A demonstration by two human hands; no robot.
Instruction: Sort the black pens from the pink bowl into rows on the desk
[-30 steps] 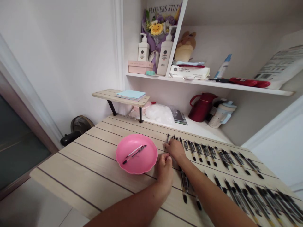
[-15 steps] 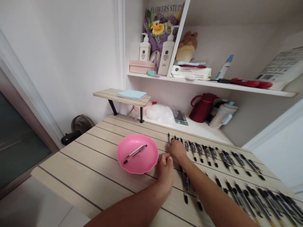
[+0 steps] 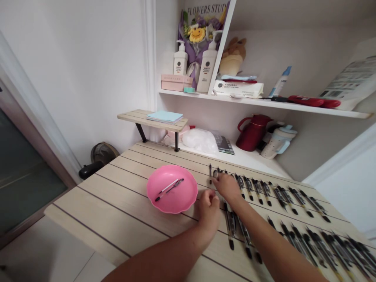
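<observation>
My right hand is at the left end of the back row of pens. Its fingertips close on a black pen, whose lower part they hide. Just left of it a slim black pen lies by itself on the slatted wooden table. Between the bowl and the right hand, my left hand rests with its fingers curled in; no pen shows in it. A pink scalloped bowl stands beside it, holding a black pen and a thin white stick-like piece.
More pens lie in a back row and a front row on the right, partly under my right forearm. A small raised shelf carries a blue pad. Behind are a red jug and a pale tumbler.
My right hand has shifted slightly right and down, baring more of the pens at the row's left end. My left hand's curled fingers have loosened a little. The bowl's contents look the same.
</observation>
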